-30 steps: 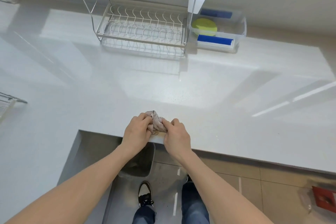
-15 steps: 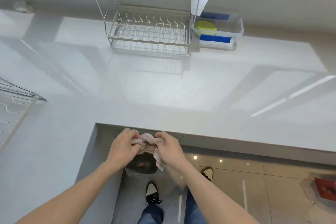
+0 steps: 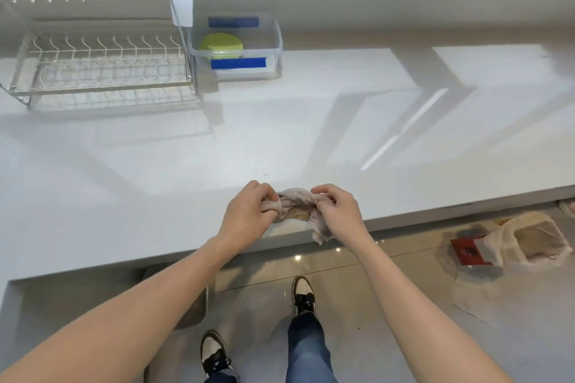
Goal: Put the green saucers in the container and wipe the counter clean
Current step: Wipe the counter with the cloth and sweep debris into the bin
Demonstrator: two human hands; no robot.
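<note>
White stone counter [image 3: 311,140] fills most of the view, glossy, with window light across its right half. No crumbs or spills can be made out on it; a few faint specks near the middle at most.

Wire dish rack [image 3: 99,68] at far left, two tiers, nothing in it. Just to its right, touching or nearly so, a clear plastic container [image 3: 273,40] with blue tape strips. Green saucers [image 3: 221,46] sit inside it, stacked; the count cannot be told.

At the near edge, centre, a person's two hands hold a crumpled, stained cloth [image 3: 295,205] between them. Left hand [image 3: 249,211] is closed on its left end, right hand [image 3: 339,211] pinches the right end, a corner hanging below.

Judgement: saucer step looks done; the wiping step is in hand, with the cloth being bunched or refolded. The next move calls for pressing the cloth flat on the counter and sweeping broadly, steering clear of rack and container.
</note>
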